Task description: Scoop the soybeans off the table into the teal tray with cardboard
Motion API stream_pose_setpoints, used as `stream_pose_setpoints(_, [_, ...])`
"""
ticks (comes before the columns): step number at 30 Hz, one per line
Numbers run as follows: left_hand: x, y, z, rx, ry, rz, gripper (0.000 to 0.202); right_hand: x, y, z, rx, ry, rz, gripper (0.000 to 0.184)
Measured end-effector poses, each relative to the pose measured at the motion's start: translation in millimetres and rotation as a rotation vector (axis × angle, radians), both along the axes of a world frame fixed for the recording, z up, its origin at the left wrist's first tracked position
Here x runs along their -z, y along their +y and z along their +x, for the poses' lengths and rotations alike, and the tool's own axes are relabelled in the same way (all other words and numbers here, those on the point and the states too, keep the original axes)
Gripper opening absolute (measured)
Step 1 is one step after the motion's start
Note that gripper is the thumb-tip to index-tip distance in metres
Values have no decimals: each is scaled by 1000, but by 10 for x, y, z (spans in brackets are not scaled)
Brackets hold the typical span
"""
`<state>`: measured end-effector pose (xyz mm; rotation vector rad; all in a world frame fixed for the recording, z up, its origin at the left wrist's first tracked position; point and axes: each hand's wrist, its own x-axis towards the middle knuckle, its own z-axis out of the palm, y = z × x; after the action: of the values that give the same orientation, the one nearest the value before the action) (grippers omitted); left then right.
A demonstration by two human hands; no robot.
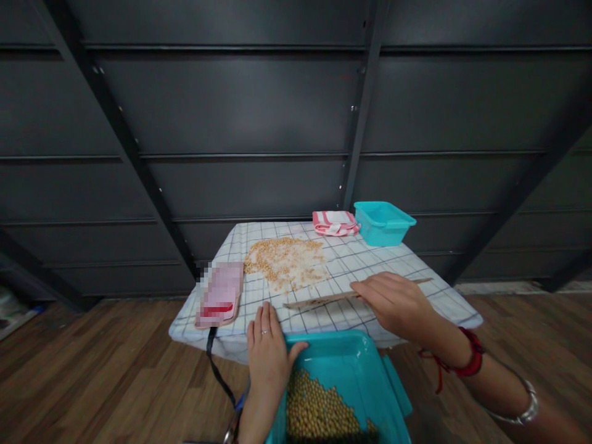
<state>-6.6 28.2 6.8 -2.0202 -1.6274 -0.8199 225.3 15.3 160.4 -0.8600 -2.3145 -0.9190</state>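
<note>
My right hand (393,302) is closed round a long, thin brown strip that looks like cardboard (319,301), held edge-down over the front of the checked cloth. My left hand (268,348) lies with fingers stretched out on the cloth's front edge, its thumb over the rim of a turquoise tub (337,345). Inside that tub is a heap of yellowish-green beans (319,407), which look like soybeans. Beyond the strip, paler beans (277,256) are spread on the cloth, with whitish, crumbly bits (300,271) among them.
A white checked cloth (351,271) covers the small table. At its back right stand a smaller turquoise basket (383,231) and a folded red-and-white towel (333,223). A pink phone (224,293) with a black strap lies at the left edge. Dark metal panels (240,105) rise behind.
</note>
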Motion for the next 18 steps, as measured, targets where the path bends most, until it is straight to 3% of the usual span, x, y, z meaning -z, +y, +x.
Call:
stream_pose_setpoints(8, [8,0,-10,0,21,29,91,32,72,55,6,0,46,25])
stream_pose_setpoints(14, [-5,8,-10,-5,43,59,90,69,-34,24,-13,-63,-51,29])
stream_pose_setpoints(18, [-2,4,-3,-13,37,61,91,93,73,40,7,-69,47,28])
